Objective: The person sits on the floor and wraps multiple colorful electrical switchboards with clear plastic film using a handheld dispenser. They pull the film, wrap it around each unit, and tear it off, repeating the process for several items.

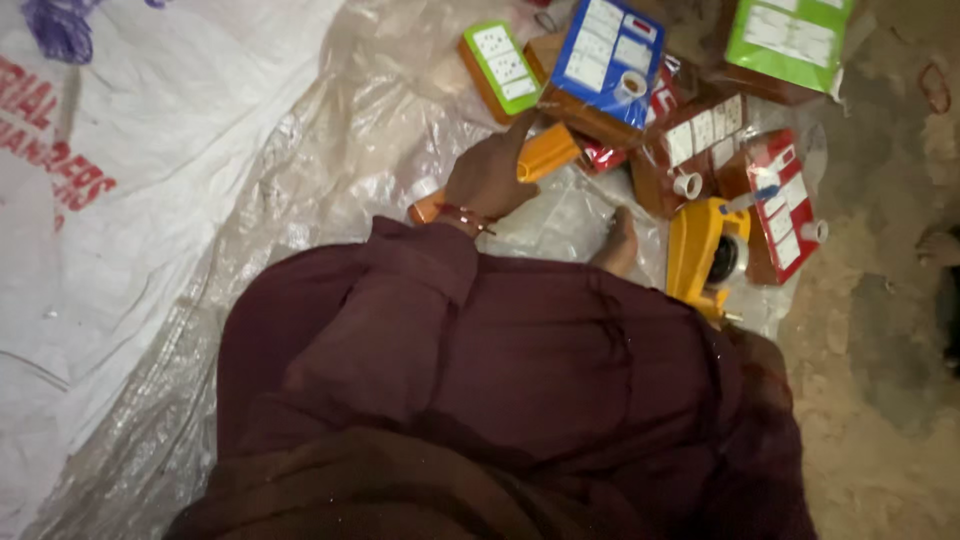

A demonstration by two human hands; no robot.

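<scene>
My left hand (488, 178) reaches forward from a dark maroon sleeve, with a bangle at the wrist. Its fingers are closed around a long orange object (550, 151) that lies slanted on clear plastic sheeting (330, 170); one end sticks out by the wrist. Just beyond the hand lie flat brown cartons: one with a blue face (605, 60), one with a green face (500, 66), and one with a red face (785, 205). My right hand is not visible, and the maroon garment (500, 400) hides the lower middle of the view.
A yellow tape dispenser (703, 255) stands right of a bare foot (619, 243). Another green-faced carton (790, 35) is at the top right. A white woven sack (130, 150) covers the left. Sandy ground (880, 400) runs down the right.
</scene>
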